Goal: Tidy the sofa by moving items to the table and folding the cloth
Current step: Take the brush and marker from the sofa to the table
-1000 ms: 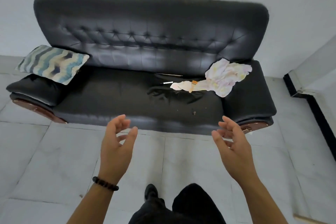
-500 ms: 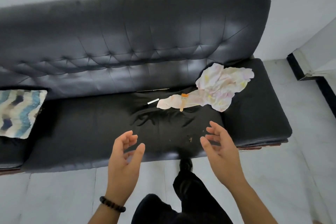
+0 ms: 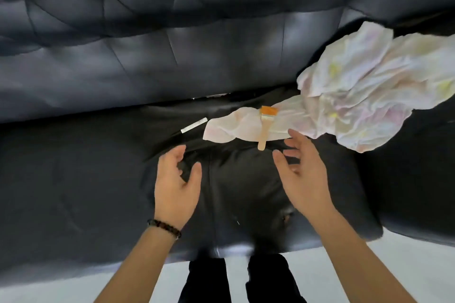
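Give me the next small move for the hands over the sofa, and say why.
Probably the right hand should reach forward and grip the brush by its handle. The brush lies on the cloth, so it likely has to come off before any folding. Its handle end sits just ahead of that hand's fingers, and the hand is open and holds nothing.

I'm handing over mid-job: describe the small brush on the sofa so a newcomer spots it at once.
On the black sofa, a crumpled pale cloth lies at the seat's right, its narrow tail reaching toward the middle. The brush lies across that tail. Its orange head and pale wooden handle set it apart from the thin white strip on bare leather to its left.
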The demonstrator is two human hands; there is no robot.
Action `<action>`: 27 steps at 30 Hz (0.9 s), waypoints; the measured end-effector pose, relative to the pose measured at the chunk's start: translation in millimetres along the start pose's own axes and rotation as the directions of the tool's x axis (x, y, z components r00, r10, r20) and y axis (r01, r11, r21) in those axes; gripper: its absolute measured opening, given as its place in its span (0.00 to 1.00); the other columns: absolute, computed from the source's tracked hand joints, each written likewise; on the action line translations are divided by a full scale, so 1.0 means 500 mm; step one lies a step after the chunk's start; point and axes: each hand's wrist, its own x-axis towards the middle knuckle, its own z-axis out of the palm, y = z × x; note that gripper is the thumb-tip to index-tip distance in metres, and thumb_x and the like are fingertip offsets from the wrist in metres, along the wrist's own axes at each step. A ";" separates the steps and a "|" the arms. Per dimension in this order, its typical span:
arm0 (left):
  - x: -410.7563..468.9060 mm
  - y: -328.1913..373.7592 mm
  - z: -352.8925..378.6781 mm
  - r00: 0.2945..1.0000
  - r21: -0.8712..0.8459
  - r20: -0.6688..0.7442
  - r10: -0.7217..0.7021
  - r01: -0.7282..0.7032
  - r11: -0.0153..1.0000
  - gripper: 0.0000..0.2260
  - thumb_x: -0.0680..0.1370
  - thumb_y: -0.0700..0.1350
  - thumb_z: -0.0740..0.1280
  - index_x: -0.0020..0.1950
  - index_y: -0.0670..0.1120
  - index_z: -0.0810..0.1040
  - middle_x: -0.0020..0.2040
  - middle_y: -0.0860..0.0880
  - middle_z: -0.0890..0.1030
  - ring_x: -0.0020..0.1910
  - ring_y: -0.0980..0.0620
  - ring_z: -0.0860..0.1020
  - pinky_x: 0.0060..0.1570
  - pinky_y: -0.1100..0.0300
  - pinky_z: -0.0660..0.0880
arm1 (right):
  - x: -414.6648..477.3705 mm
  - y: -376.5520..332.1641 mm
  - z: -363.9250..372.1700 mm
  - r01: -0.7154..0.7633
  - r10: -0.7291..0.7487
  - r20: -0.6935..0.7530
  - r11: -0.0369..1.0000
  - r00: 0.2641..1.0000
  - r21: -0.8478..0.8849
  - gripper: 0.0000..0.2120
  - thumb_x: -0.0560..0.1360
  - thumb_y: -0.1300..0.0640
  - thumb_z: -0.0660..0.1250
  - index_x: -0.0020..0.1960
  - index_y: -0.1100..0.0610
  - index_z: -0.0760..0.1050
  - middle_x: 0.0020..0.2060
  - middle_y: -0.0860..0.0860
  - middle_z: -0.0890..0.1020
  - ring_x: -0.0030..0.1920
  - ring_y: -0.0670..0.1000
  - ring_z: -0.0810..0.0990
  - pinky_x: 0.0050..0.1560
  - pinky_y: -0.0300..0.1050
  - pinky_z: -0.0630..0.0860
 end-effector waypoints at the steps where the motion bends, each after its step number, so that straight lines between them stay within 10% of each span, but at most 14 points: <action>1: 0.049 -0.047 0.036 1.000 0.059 -0.001 0.031 -0.031 0.998 0.20 0.77 0.42 0.69 0.68 0.45 0.70 0.62 0.52 0.71 0.63 0.53 0.73 0.64 0.51 0.72 | 0.040 0.038 0.039 -0.004 0.004 -0.009 0.999 1.000 -0.045 0.25 0.78 0.51 0.68 0.73 0.48 0.66 0.61 0.45 0.75 0.54 0.42 0.77 0.55 0.46 0.78; 9: 0.332 -0.290 0.234 0.970 0.547 -0.004 0.244 -0.203 0.812 0.24 0.78 0.45 0.65 0.73 0.45 0.67 0.75 0.43 0.65 0.75 0.41 0.61 0.68 0.42 0.62 | 0.229 0.252 0.235 -0.016 -0.006 -0.045 0.884 0.999 -0.468 0.29 0.78 0.40 0.64 0.73 0.51 0.60 0.61 0.50 0.76 0.56 0.54 0.79 0.48 0.50 0.77; 13: 0.359 -0.357 0.261 0.963 0.703 0.096 0.251 -0.244 0.668 0.18 0.78 0.41 0.65 0.68 0.47 0.73 0.62 0.41 0.77 0.60 0.37 0.73 0.60 0.41 0.66 | 0.251 0.286 0.256 -0.021 0.012 -0.019 0.829 1.000 -0.559 0.25 0.79 0.46 0.64 0.71 0.51 0.60 0.51 0.51 0.82 0.53 0.56 0.79 0.46 0.51 0.77; 21: 0.193 -0.185 0.120 0.981 0.194 -0.070 0.178 -0.162 0.968 0.13 0.80 0.40 0.62 0.65 0.44 0.73 0.55 0.49 0.75 0.46 0.53 0.74 0.47 0.61 0.71 | 0.153 0.151 0.158 -0.106 0.102 -0.028 0.971 0.994 -0.213 0.07 0.80 0.49 0.64 0.53 0.51 0.78 0.41 0.47 0.81 0.40 0.45 0.78 0.42 0.30 0.71; 27: -0.032 0.113 -0.125 0.979 -0.021 -0.116 0.170 -0.173 0.985 0.13 0.81 0.47 0.62 0.65 0.50 0.73 0.50 0.55 0.73 0.46 0.50 0.77 0.49 0.50 0.77 | -0.079 -0.123 0.000 0.001 -0.001 -0.071 1.000 0.997 -0.013 0.02 0.79 0.47 0.65 0.47 0.41 0.75 0.37 0.45 0.77 0.40 0.44 0.76 0.40 0.32 0.70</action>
